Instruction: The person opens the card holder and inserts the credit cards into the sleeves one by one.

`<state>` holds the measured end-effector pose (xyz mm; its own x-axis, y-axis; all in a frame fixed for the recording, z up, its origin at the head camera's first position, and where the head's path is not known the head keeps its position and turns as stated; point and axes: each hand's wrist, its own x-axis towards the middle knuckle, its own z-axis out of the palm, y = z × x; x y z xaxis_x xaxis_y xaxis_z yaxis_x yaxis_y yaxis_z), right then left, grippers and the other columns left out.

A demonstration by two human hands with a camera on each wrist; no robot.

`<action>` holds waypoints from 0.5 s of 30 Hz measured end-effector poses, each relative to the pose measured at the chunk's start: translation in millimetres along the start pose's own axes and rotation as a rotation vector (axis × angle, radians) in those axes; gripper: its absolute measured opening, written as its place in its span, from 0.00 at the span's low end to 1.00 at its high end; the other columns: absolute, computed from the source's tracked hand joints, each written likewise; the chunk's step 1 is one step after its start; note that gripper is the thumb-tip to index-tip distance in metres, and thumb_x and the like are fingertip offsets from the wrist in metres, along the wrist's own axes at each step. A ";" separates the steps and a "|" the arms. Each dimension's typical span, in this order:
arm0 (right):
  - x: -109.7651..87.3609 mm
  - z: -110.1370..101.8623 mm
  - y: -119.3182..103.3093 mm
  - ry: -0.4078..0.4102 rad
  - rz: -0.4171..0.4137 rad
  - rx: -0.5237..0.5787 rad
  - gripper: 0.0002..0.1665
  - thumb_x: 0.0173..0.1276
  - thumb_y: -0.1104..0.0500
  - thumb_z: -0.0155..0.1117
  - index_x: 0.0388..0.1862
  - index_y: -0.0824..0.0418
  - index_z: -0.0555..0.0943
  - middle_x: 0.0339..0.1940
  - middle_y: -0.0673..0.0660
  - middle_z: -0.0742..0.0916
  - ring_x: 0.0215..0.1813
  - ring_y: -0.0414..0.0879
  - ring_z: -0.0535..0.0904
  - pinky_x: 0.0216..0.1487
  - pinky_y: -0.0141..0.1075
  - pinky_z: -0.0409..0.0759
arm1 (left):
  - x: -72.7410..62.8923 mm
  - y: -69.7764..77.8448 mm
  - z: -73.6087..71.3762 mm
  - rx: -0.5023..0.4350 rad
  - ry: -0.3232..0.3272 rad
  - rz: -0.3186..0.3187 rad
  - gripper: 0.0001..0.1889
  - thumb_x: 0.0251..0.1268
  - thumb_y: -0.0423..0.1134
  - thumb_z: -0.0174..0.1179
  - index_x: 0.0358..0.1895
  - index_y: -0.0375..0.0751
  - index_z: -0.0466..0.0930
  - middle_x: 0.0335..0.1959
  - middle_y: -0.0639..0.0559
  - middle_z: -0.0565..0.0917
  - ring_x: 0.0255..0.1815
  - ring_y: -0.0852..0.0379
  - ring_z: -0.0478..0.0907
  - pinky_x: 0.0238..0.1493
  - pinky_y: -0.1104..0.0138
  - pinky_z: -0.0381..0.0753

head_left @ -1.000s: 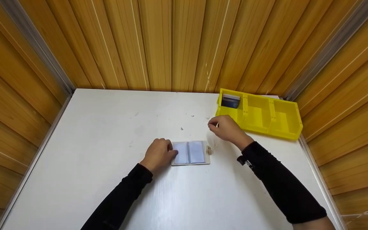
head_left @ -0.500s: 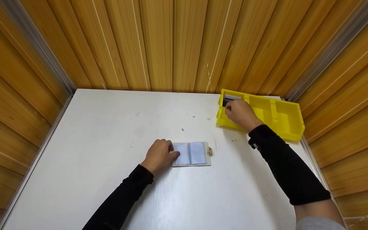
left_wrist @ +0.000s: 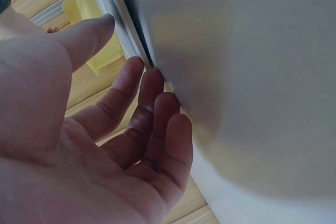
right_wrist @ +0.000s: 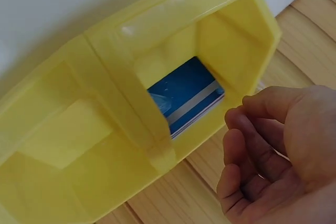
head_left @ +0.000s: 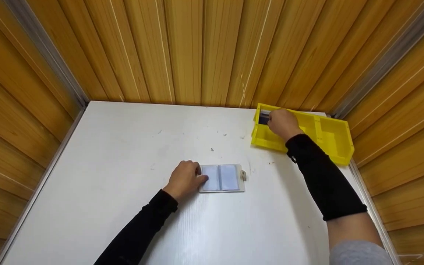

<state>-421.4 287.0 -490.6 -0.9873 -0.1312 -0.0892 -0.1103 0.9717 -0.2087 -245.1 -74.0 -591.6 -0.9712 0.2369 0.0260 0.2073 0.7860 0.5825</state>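
Note:
A card holder (head_left: pixel 229 177) lies spread open on the white table, its clear sleeves facing up and a small clasp tab on its right. My left hand (head_left: pixel 185 179) holds its left edge, thumb over the sleeve. In the left wrist view the fingertips are right at the holder's (left_wrist: pixel 122 11) edge. My right hand (head_left: pixel 283 121) is over the yellow bin (head_left: pixel 335 147), fingers loosely curled with nothing between them. Beside it, a stack of blue cards (right_wrist: pixel 191 93) with a silver stripe lies in the bin's left compartment as the head view shows it.
Two more bin compartments, divided by a yellow wall (head_left: pixel 318 129), lie to the right of the cards. Wood-patterned panels (head_left: pixel 182 51) close off the back and both sides of the table (head_left: pixel 131 147).
My right hand has moved right and away from me, from in front of the yellow bin to over the card compartment. The left hand keeps its place at the card holder.

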 end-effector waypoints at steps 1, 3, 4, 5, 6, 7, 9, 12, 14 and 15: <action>2.4 1.3 2.2 0.006 0.000 -0.010 0.15 0.81 0.63 0.62 0.55 0.72 0.88 0.52 0.70 0.92 0.50 0.60 0.86 0.64 0.57 0.86 | -0.2 0.6 -0.1 0.000 -0.001 -0.003 0.14 0.69 0.48 0.76 0.34 0.42 0.86 0.33 0.50 0.83 0.42 0.49 0.77 0.48 0.55 0.79; 6.9 4.1 7.3 0.013 0.011 -0.022 0.15 0.81 0.63 0.62 0.55 0.72 0.88 0.51 0.70 0.91 0.49 0.60 0.85 0.63 0.57 0.87 | -0.2 1.5 0.0 -0.001 -0.003 -0.005 0.14 0.69 0.48 0.76 0.34 0.42 0.86 0.33 0.50 0.83 0.42 0.49 0.77 0.48 0.56 0.79; 9.1 5.6 10.0 0.014 0.023 -0.021 0.15 0.81 0.63 0.62 0.56 0.72 0.88 0.51 0.70 0.91 0.49 0.60 0.85 0.63 0.57 0.86 | 0.0 1.9 0.2 -0.002 -0.004 -0.006 0.15 0.69 0.48 0.76 0.34 0.41 0.86 0.33 0.49 0.83 0.42 0.49 0.77 0.48 0.56 0.79; 10.9 6.9 12.3 0.014 0.033 -0.019 0.16 0.81 0.63 0.62 0.56 0.73 0.88 0.50 0.70 0.91 0.48 0.60 0.84 0.63 0.57 0.86 | 0.1 2.3 0.5 -0.001 -0.005 -0.006 0.15 0.70 0.49 0.76 0.34 0.42 0.86 0.33 0.50 0.83 0.42 0.49 0.77 0.48 0.56 0.79; 12.6 8.1 14.6 0.014 0.041 -0.020 0.16 0.81 0.63 0.61 0.57 0.73 0.88 0.50 0.70 0.91 0.48 0.61 0.84 0.63 0.57 0.86 | 0.4 2.4 0.9 0.000 -0.005 -0.006 0.15 0.70 0.49 0.75 0.34 0.42 0.86 0.33 0.50 0.83 0.42 0.49 0.77 0.48 0.56 0.79; 14.2 9.4 16.5 0.013 0.048 -0.023 0.16 0.82 0.63 0.61 0.57 0.73 0.88 0.51 0.71 0.91 0.48 0.61 0.83 0.63 0.57 0.86 | 0.5 2.6 1.1 -0.001 -0.008 -0.008 0.15 0.70 0.49 0.75 0.34 0.42 0.86 0.34 0.50 0.83 0.42 0.49 0.76 0.48 0.56 0.79; 17.2 11.9 19.3 0.012 0.056 -0.039 0.17 0.82 0.63 0.61 0.58 0.74 0.87 0.52 0.71 0.90 0.49 0.61 0.83 0.64 0.58 0.86 | 0.6 3.0 1.4 -0.005 -0.012 -0.013 0.15 0.69 0.49 0.75 0.34 0.42 0.85 0.33 0.50 0.82 0.42 0.50 0.76 0.47 0.56 0.79; 21.2 15.3 22.6 0.019 0.047 -0.094 0.18 0.82 0.63 0.60 0.59 0.75 0.87 0.54 0.73 0.90 0.50 0.62 0.84 0.64 0.60 0.86 | 0.7 2.9 1.9 -0.004 -0.008 -0.013 0.15 0.69 0.48 0.76 0.34 0.42 0.85 0.33 0.50 0.82 0.42 0.50 0.75 0.47 0.57 0.78; 24.0 17.9 24.6 0.032 0.041 -0.137 0.17 0.82 0.63 0.61 0.58 0.76 0.87 0.53 0.73 0.90 0.50 0.62 0.86 0.63 0.60 0.87 | 0.6 3.1 2.4 -0.001 -0.003 -0.010 0.14 0.69 0.48 0.76 0.33 0.42 0.85 0.32 0.50 0.82 0.41 0.50 0.75 0.47 0.57 0.78; 25.2 19.3 25.7 0.042 0.038 -0.158 0.17 0.82 0.64 0.61 0.57 0.76 0.87 0.53 0.74 0.90 0.50 0.63 0.87 0.62 0.60 0.88 | 0.5 3.2 2.9 0.001 0.001 -0.008 0.14 0.69 0.48 0.76 0.33 0.42 0.85 0.32 0.51 0.81 0.41 0.50 0.75 0.46 0.57 0.78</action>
<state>-446.8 304.9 -517.0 -0.9947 -0.0890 -0.0521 -0.0864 0.9950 -0.0497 -244.6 -69.7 -592.1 -0.9729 0.2301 0.0218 0.1995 0.7883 0.5821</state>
